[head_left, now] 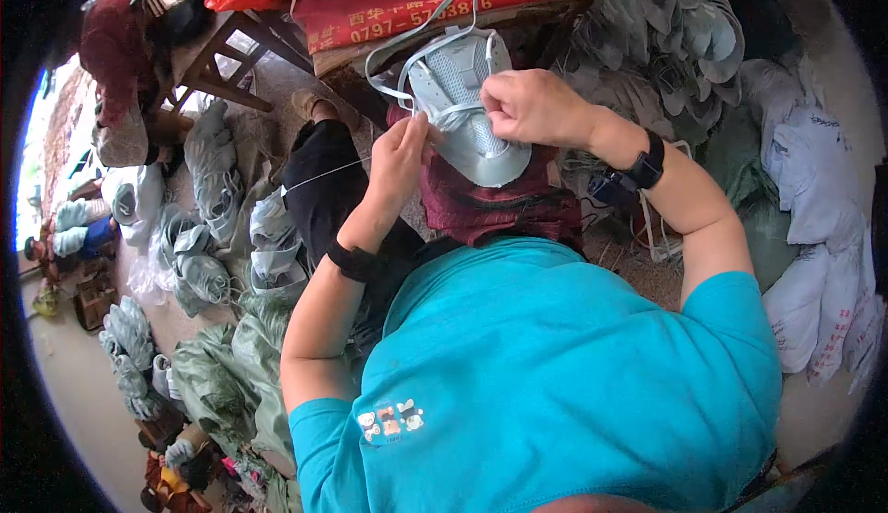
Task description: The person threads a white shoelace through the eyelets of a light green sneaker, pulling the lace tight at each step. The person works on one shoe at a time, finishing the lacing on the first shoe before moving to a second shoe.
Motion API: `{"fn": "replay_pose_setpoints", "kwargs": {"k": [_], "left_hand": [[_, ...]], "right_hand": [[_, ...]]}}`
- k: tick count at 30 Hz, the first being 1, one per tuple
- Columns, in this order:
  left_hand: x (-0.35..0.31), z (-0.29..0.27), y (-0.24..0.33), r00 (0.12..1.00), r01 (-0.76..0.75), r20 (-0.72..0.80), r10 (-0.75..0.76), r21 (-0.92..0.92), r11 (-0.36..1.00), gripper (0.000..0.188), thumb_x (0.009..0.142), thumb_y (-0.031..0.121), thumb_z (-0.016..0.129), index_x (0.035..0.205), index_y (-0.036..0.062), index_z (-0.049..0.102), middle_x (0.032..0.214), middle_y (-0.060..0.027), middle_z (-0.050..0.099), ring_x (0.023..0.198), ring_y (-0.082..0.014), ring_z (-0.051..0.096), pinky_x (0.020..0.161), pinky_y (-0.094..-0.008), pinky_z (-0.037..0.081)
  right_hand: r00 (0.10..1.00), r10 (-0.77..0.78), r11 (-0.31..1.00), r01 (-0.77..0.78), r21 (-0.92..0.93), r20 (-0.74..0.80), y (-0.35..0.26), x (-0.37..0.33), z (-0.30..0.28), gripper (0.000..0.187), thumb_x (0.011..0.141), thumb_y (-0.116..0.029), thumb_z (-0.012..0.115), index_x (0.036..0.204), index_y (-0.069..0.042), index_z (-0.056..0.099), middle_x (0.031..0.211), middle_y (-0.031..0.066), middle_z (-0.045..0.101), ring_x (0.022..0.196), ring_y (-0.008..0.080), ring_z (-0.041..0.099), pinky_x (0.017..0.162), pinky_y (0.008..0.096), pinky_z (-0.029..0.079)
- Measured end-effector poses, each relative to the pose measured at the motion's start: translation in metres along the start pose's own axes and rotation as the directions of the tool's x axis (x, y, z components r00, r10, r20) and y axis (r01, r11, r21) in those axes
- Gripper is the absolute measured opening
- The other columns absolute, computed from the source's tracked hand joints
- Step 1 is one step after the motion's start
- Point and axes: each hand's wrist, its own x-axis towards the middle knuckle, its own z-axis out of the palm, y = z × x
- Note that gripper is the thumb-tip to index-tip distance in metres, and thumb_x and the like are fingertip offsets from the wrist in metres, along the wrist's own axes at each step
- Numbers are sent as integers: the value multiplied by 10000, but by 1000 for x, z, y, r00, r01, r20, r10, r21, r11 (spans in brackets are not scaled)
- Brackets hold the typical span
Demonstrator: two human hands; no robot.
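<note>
A pale grey-green shoe upper lies in front of me, its rounded toe end toward my body and its far end resting at the edge of a red-covered table. A light flat shoelace loops out from its far left side. My left hand is closed in a pinch at the upper's left edge, with a thin pale strand trailing from it to the left. Curled into a fist over the upper's right side, my right hand grips the lace band that crosses the middle. Its fingertips are partly hidden.
A red printed cloth covers the table ahead. Bundles of similar uppers are piled at the far right, and more lie on the left floor. White sacks stand right; green sacks lie lower left. A wooden stool stands far left.
</note>
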Motion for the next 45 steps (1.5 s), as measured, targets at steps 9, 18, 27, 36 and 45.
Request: {"fn": "replay_pose_setpoints", "kwargs": {"k": [9,18,27,36,45], "left_hand": [[11,-19,40,993,-91,-86,83,-94,991,436,1011,355,427,788,34,622,607,26,444,548,-64,358,510,-234,274],[37,-25,169,807,-505,109,581,-383,774,334,1000,260,368,782,50,509,620,11,386,527,-93,324,522,-260,279],[23,-16,157,855,-299,230,465,-514,804,368,1020,313,360,832,34,508,634,16,365,516,-95,321,517,-244,272],[36,-183,46,994,-105,-110,10,-919,379,159,996,102,372,908,39,489,714,4,420,624,-120,391,680,-299,347],[-52,-364,-71,672,-411,-666,-325,-700,584,79,956,90,435,955,48,501,655,-7,397,601,-153,359,646,-324,336]], "right_hand": [[987,-119,988,129,85,-108,-6,-19,-7,121,770,-52,664,853,-36,577,762,90,573,689,240,594,611,335,487],[965,-258,966,257,-40,-46,-32,-35,25,167,789,-106,685,918,-51,593,837,95,559,698,281,595,609,380,488],[932,33,967,62,248,-362,-58,27,18,277,881,-185,616,1094,-16,563,859,97,618,808,265,628,752,365,509],[922,377,-328,37,944,95,56,35,-59,264,930,-75,515,1173,27,528,567,-51,372,517,79,389,580,221,380],[196,951,-289,282,915,240,287,-247,-101,166,911,-1,432,1066,-31,481,618,6,365,486,137,358,465,265,332]]}}
